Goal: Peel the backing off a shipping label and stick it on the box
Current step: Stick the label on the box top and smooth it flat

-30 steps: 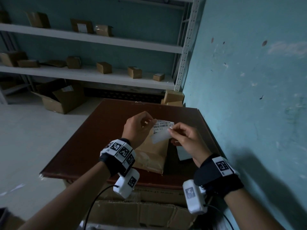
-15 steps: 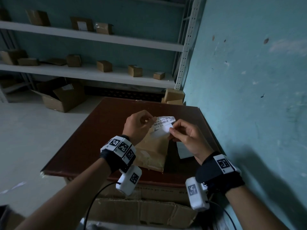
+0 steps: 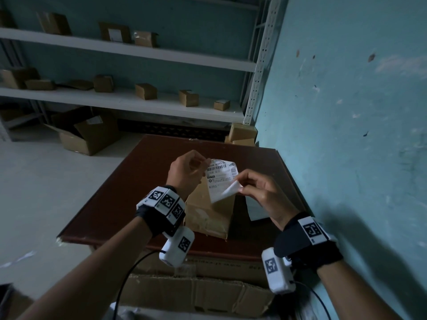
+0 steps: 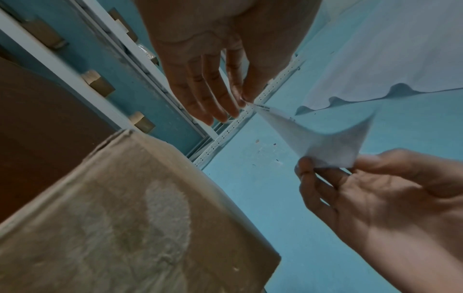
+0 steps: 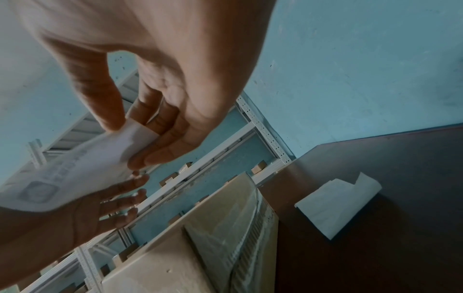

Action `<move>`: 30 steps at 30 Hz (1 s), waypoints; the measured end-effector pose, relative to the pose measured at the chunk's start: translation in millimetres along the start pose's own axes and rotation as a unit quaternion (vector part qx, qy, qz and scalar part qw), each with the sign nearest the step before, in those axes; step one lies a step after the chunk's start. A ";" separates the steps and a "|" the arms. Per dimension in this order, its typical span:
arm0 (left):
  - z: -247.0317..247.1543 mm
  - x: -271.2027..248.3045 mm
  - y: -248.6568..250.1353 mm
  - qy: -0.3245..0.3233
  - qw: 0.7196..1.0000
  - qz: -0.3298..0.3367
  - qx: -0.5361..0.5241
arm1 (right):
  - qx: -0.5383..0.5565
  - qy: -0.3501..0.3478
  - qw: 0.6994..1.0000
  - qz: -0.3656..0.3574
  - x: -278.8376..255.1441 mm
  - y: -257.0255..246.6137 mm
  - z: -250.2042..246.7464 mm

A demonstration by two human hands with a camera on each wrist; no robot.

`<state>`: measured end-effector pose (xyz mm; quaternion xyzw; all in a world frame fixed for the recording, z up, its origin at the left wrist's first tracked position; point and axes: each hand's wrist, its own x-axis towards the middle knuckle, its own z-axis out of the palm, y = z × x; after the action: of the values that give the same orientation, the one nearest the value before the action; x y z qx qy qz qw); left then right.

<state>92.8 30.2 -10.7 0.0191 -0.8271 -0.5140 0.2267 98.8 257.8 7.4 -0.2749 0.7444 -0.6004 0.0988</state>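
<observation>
While the box (image 3: pixel 211 211) lies on the table (image 3: pixel 129 192), both hands hold the label (image 3: pixel 220 179) in the air above it. Left hand (image 3: pixel 184 174) pinches the upper left corner, other fingers straight. Right hand (image 3: pixel 261 192) pinches the curled lower right corner. White paper (image 3: pixel 255 210) lies right of the box.

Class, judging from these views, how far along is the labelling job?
Done: one corner is lifted. In hand: the left hand pinches the shipping label's top while the right hand peels that corner. Left: finish peeling, then stick it on the cardboard box.
</observation>
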 end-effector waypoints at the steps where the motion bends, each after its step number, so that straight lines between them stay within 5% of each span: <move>1: 0.7 -0.4 0.4 0.000 1.000 0.002 -0.001 | 0.002 -0.008 1.000 -0.007 0.5 1.0 0.6; 6: 2.3 0.3 2.3 -0.013 1.000 -0.013 -0.023 | 0.036 -0.016 0.999 -0.008 1.0 1.4 5.5; 14: 9.8 -2.9 5.0 -0.042 0.999 0.008 -0.023 | -0.065 0.079 0.995 -0.022 7.7 13.2 9.7; 30: -6.2 -4.4 6.9 -0.139 0.989 -0.023 -0.038 | -0.028 0.070 0.997 0.017 26.3 16.3 17.3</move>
<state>100.6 29.3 -4.0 -0.0417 -0.8299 -0.5476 0.0981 80.5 231.5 -7.8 -0.2217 0.7707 -0.5954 0.0487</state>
